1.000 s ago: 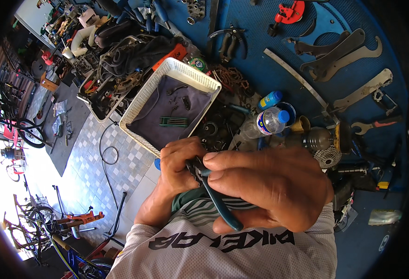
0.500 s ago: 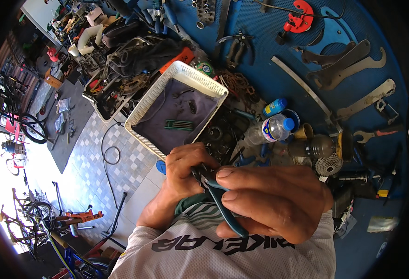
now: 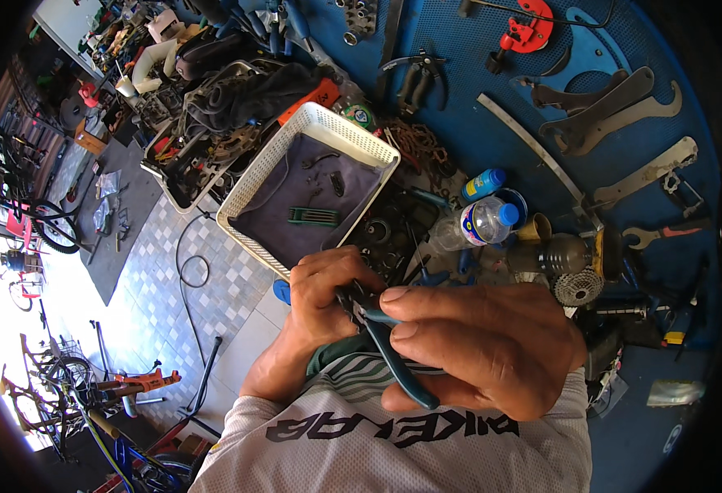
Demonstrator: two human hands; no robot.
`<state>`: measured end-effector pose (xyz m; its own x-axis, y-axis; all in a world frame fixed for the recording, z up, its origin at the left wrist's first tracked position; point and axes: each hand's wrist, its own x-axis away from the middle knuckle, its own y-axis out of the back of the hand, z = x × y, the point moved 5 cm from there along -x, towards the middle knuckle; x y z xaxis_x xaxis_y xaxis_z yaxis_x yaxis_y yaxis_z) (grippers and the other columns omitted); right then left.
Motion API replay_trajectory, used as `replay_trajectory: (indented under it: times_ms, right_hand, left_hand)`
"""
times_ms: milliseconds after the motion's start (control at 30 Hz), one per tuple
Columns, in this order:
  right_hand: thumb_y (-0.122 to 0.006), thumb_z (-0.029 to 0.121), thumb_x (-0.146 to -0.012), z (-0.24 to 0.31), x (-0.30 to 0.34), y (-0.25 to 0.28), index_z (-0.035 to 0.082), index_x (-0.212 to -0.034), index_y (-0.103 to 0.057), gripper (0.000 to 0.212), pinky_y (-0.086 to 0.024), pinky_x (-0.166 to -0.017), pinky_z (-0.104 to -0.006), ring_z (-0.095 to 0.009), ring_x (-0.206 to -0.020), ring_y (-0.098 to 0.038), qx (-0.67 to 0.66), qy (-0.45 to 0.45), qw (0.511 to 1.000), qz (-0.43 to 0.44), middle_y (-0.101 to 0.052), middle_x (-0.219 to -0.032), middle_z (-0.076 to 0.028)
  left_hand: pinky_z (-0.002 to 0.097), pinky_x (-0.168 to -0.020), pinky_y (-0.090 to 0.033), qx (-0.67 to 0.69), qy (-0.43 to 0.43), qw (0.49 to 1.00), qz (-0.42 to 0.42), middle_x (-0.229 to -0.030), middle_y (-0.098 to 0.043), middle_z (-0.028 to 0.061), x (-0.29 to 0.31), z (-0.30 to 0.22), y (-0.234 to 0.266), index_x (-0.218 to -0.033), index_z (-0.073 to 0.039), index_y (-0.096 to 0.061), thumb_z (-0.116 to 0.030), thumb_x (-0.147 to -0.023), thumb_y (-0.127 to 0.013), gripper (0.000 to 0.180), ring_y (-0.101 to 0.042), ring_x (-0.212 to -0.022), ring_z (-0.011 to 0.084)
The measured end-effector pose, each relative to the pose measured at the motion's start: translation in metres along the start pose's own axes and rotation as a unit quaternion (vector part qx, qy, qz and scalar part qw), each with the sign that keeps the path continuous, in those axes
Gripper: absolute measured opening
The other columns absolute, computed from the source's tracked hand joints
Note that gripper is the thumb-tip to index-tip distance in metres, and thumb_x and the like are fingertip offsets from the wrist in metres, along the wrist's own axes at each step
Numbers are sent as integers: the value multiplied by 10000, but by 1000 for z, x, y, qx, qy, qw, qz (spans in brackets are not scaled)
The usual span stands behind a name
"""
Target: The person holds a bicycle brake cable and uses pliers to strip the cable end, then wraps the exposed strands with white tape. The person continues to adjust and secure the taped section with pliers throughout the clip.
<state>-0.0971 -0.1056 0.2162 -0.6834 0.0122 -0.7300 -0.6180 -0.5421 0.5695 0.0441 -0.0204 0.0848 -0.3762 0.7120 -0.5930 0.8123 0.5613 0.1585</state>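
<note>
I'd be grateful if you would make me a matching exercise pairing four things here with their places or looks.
1. pliers
2. basket
3. cloth
4. clear bottle

A. pale, with holed walls
B. blue-capped
C. held in the right hand
D. greyish purple, lining the basket

Pairs: 1-C, 2-A, 3-D, 4-B

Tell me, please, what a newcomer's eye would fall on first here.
Probably the right hand, large at right of centre, holding teal-handled pliers that reach the curled left hand. Above it sits a cream basket lined with grey cloth, a green tool inside. Upper right, a red tool stands out on the blue board.
</note>
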Motion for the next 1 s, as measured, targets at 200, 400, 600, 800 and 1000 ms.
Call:
replay_trajectory:
  times_ms: [200,400,600,800,1000]
  right_hand:
    - [-960,323,-744,0,0,-1,-1,-1070,-699,529,-664,-625,-311,-273,-830,-809,9,6,1000,-2,-782,-945,-228]
    - [-961,341,-746,0,-2,2,-4,-1060,-701,535,-652,-641,-295,-258,-829,-809,7,2,1000,0,-790,-933,-206]
    - [-963,362,-744,0,-4,6,-9,-1077,-689,569,-654,-652,-305,-270,-838,-807,10,-8,1000,1,-784,-952,-230]
    - [-972,364,-740,1,-5,16,-12,-1155,-634,654,-662,-680,-322,-299,-899,-803,-26,-34,999,21,-766,-1033,-250]
    - [-985,372,-721,0,-4,17,-17,-1208,-595,736,-662,-684,-326,-306,-929,-800,-25,-26,998,47,-745,-1110,-261]
  left_hand:
    - [339,-512,-419,-3,11,1000,1,-658,-610,66,1,0,0,-788,-46,-675,-99,-645,-856,237,-616,-566,239]
    - [336,-519,-423,-13,2,1000,3,-664,-612,67,-1,-1,-2,-793,-42,-677,-72,-628,-837,231,-621,-577,237]
    - [335,-519,-424,-15,22,1000,15,-661,-606,67,-3,-2,-4,-792,-44,-681,-66,-634,-831,219,-624,-581,240]
    - [338,-505,-418,-51,20,999,4,-653,-600,64,-1,0,-4,-784,-52,-687,-93,-636,-842,218,-621,-565,241]
    - [335,-497,-412,-33,21,999,-15,-648,-599,58,0,2,-3,-769,-51,-681,-202,-648,-859,262,-614,-554,230]
